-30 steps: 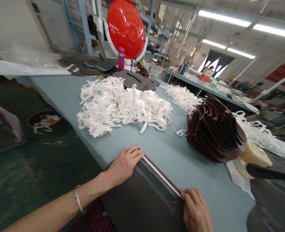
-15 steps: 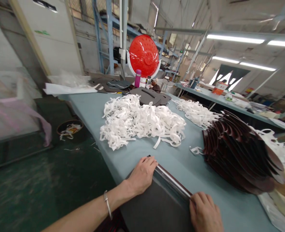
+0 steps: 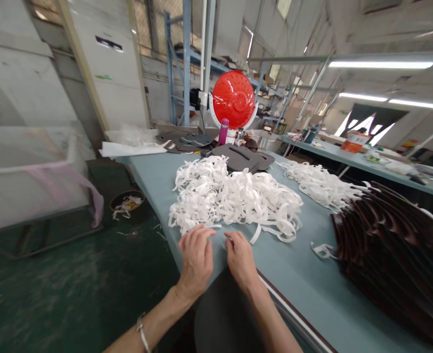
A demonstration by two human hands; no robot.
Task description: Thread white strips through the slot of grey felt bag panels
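Lifted off the flat dark grey sheet (image 3: 224, 318), the left hand (image 3: 196, 257) and right hand (image 3: 240, 260) sit close to the soft, light, tangled heap of white strips (image 3: 234, 201) on the far side. Fingers curl; I cannot tell if they pinch. Take a loose end.

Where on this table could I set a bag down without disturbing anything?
Bare blue-grey table shows between the white strip pile and the fanned dark brown pieces, right of the right hand. A narrower bare band runs left of the pile. It is crowded at the far end, around the dark panels.
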